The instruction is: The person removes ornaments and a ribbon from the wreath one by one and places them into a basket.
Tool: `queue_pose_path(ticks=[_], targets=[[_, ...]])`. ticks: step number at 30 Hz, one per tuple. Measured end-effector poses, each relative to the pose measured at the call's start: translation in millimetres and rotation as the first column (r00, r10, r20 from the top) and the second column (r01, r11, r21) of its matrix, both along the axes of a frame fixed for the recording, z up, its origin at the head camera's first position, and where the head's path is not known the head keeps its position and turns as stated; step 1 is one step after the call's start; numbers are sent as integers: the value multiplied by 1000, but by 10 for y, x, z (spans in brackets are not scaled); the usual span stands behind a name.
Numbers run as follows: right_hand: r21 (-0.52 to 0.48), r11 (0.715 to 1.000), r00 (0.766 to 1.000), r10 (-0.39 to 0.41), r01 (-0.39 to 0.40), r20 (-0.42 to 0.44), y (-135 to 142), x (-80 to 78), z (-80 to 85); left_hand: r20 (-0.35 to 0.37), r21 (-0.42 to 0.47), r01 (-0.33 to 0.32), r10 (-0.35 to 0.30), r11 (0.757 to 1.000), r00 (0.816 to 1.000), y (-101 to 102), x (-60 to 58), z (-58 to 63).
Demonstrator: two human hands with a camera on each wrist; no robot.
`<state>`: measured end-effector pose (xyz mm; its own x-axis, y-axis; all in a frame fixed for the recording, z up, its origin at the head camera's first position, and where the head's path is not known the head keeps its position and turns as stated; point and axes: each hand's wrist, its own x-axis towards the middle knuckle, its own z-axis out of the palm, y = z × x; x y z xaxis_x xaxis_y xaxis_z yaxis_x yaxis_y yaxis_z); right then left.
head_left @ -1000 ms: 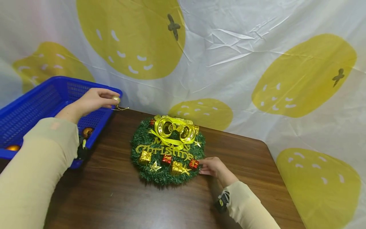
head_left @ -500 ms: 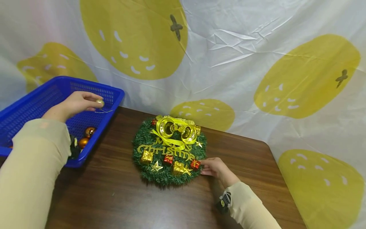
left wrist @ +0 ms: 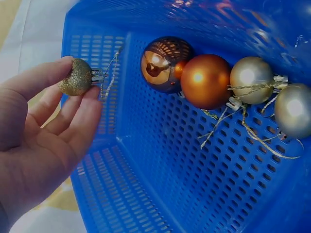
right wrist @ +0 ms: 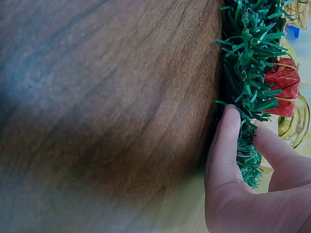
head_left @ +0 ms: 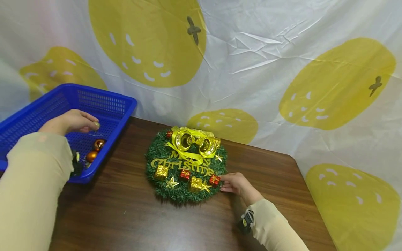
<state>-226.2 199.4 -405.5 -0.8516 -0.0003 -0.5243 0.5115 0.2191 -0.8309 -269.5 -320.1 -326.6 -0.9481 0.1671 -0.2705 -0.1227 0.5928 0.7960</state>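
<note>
A small gold glitter bauble [left wrist: 77,77] with a cord loop is pinched between the thumb and fingers of my left hand [head_left: 72,120], inside the blue basket [head_left: 125,120] above its floor. Along the basket's side lie a shiny copper bauble [left wrist: 165,63], a matte orange one [left wrist: 206,81] and two pale champagne ones [left wrist: 251,80]. On the table, a green Christmas wreath [head_left: 180,198] carries gold bells [head_left: 183,139], gold lettering, stars and gift boxes. My right hand [head_left: 237,184] pinches the wreath's right edge by a red gift box [right wrist: 284,87], thumb above and fingers below.
The blue basket stands at the left end of the brown wooden table [head_left: 132,223]. A white curtain [head_left: 238,62] with yellow fruit shapes hangs right behind the table's back edge and down its right side. Black cameras sit on both wrists.
My left hand has moved left and down from the basket's right rim into the basket, still pinching the gold bauble. My right hand stays at the wreath's edge.
</note>
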Motion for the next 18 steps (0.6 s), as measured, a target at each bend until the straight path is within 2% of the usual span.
queue_pose_path(ticks=[5,10,14,18], targets=[[-15,1000,1000,1,-1,0,0,3,4,17,-54,23,-22,998,1000,-2,32,7],[-15,1000,1000,0,0,-3,16,15,1,39,-58,21,-19,998,999,59,16,53],[-14,1000,1000,-3,3,-4,26,23,1,-2,-36,5,-5,999,1000,164,-45,117],[-17,1000,1000,-12,12,-1,33,28,-3,-79,-9,-14,13,1000,997,332,-126,209]])
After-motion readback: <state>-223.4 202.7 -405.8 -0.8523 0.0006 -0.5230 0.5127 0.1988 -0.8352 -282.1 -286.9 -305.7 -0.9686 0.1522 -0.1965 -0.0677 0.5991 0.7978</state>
